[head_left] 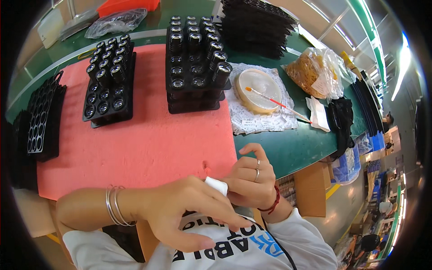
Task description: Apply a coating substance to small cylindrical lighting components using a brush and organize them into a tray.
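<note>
My left hand [182, 209], with silver bangles at the wrist, is held low in front of my shirt. Its thumb and index finger stretch out apart. A small white wrap [217, 185], like a finger cover or bit of cloth, shows between my two hands. My right hand [254, 177], wearing rings and a dark red bracelet, has its fingers curled against that wrap. Whether the wrap sits on a left finger is hidden. Beyond my hands, black trays [128, 96] and a taller tray stack [193, 101] bear several shiny-topped black cylinders [194, 40] on a pink foam mat [157, 148].
A round lidded dish [252, 83] with a thin red-and-white brush [283, 105] across it rests on printed wrap. Nearby are a folded white tissue [317, 114], a plastic bag [315, 72], stacked black trays [254, 29] and empty trays [45, 117]. A cardboard box [311, 191] stands below the right edge.
</note>
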A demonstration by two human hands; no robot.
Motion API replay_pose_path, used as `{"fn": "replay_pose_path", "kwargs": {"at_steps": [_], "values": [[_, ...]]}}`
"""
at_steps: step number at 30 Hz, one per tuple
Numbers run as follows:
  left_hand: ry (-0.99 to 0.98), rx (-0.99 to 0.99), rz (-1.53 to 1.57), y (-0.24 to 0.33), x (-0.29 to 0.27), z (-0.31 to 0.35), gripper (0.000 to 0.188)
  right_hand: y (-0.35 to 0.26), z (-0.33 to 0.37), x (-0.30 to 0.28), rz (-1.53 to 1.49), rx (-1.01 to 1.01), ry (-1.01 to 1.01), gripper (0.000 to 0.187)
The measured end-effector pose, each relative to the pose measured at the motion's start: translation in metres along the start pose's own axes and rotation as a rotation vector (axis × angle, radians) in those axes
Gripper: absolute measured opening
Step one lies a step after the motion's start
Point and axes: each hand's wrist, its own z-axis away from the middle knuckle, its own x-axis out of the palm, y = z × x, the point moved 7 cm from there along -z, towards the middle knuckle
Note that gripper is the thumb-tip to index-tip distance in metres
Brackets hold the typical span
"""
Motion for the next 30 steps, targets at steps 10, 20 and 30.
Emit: {"fn": "replay_pose_path", "kwargs": {"at_steps": [10,20,30], "values": [[0.039,0.228,-1.423,0.015,-0.004,0.002,0.009,0.033,0.001,-0.021,0.179,0.187,-0.036,0.016],[0.420,-0.034,-1.327,0.001,-0.072,0.004,0.014,0.150,0.071,-0.132,0.692,0.594,-0.003,0.023],[0.401,0.014,-1.422,0.004,-0.063,0.000,0.014,0.159,0.072,-0.147,0.496,0.651,0.038,0.009]]}}
